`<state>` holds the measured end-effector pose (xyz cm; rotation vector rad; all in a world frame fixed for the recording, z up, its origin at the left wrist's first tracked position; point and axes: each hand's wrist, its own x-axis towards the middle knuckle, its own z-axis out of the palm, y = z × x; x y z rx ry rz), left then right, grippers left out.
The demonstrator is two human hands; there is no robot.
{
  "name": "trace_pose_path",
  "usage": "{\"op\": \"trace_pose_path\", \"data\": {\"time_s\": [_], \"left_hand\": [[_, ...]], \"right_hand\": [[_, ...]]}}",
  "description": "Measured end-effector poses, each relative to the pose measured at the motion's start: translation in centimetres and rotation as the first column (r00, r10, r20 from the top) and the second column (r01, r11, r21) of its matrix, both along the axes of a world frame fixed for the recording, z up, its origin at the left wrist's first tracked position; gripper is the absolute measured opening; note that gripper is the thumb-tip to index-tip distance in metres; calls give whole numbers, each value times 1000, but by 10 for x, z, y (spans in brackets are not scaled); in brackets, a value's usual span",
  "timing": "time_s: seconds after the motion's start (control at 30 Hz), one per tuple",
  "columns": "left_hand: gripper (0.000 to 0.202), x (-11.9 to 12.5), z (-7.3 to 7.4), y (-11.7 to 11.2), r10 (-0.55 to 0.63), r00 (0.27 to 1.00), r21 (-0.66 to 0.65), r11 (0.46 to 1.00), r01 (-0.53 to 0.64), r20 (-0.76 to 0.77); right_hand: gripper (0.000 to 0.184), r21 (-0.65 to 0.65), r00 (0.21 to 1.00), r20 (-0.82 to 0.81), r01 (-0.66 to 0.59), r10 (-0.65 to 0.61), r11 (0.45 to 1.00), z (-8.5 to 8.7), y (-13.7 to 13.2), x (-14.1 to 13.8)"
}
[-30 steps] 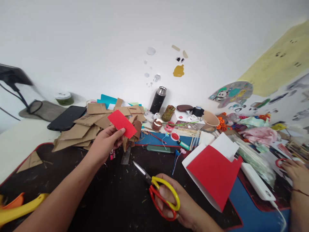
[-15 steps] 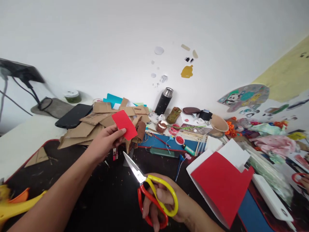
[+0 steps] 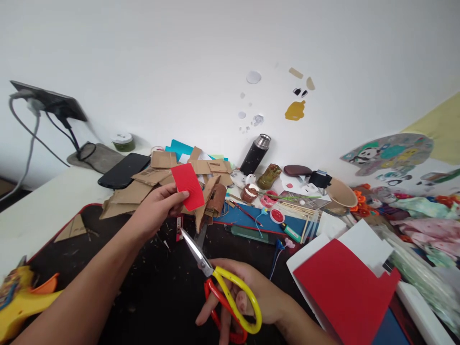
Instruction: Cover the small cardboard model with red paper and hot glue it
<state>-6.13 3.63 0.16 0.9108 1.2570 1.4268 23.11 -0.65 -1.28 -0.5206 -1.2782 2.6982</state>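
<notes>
My left hand (image 3: 158, 207) pinches a small red corrugated card (image 3: 187, 186) by its lower edge and holds it upright above the dark mat (image 3: 118, 287). My right hand (image 3: 247, 299) has its fingers through the yellow and red handles of a pair of scissors (image 3: 221, 285). The scissor blades are closed and point up and left, toward the card, with the tip a little below it. A larger red sheet (image 3: 345, 287) backed with white paper lies on the desk to the right of my right hand.
A heap of brown cardboard pieces (image 3: 158, 179) lies behind the card. Along the wall stand a black flask (image 3: 255, 154), a paper cup (image 3: 339, 194), a black tablet (image 3: 124, 170) and craft clutter. A yellow toy (image 3: 21, 302) sits at bottom left. Cables hang from a wall socket (image 3: 46, 100).
The scissors have swung from lying low on the right to pointing up toward the card. The card now stands more upright. The view has shifted left, and another person's hand has left the frame.
</notes>
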Motion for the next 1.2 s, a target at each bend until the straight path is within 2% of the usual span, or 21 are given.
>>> {"op": "trace_pose_path", "data": {"time_s": [0.13, 0.27, 0.37, 0.47, 0.57, 0.67, 0.73, 0.83, 1.0, 1.2], "left_hand": [[35, -1, 2, 0, 14, 1000, -7, 1000, -14, 3], [34, -1, 5, 0, 14, 1000, -26, 1000, -13, 12], [35, 0, 5, 0, 3, 1000, -59, 998, -2, 29], [39, 0, 4, -1, -9, 998, -98, 995, 14, 55], [43, 0, 3, -2, -21, 997, -115, 993, 30, 79], [45, 1, 3, -3, -34, 995, -117, 992, 45, 93], [44, 1, 4, -4, -44, 995, -105, 993, 53, 85], [43, 1, 5, -5, -61, 996, -93, 993, 67, 69], [37, 3, 7, -6, -128, 990, -102, 986, 133, 61], [33, 5, 7, -8, -178, 983, -105, 978, 181, 41]], "right_hand": [[117, 37, 1000, 8, -16, 16, 999, 6, 0, 4], [116, 74, 993, 104, 41, -49, 996, -2, -3, 6], [104, 159, 971, 171, 139, -166, 977, -10, -8, 5], [84, 252, 939, 226, 199, -258, 947, -11, -12, 2], [65, 392, 909, 253, 216, -330, 894, -8, -15, -4], [56, 504, 895, 247, 208, -371, 838, -8, -15, -10], [56, 502, 890, 240, 229, -388, 834, -11, -15, -12], [58, 428, 888, 248, 259, -388, 866, -12, -14, -12], [64, 314, 889, 247, 303, -385, 900, -6, -11, -11], [71, 258, 890, 238, 328, -389, 909, -3, -8, -16]]}}
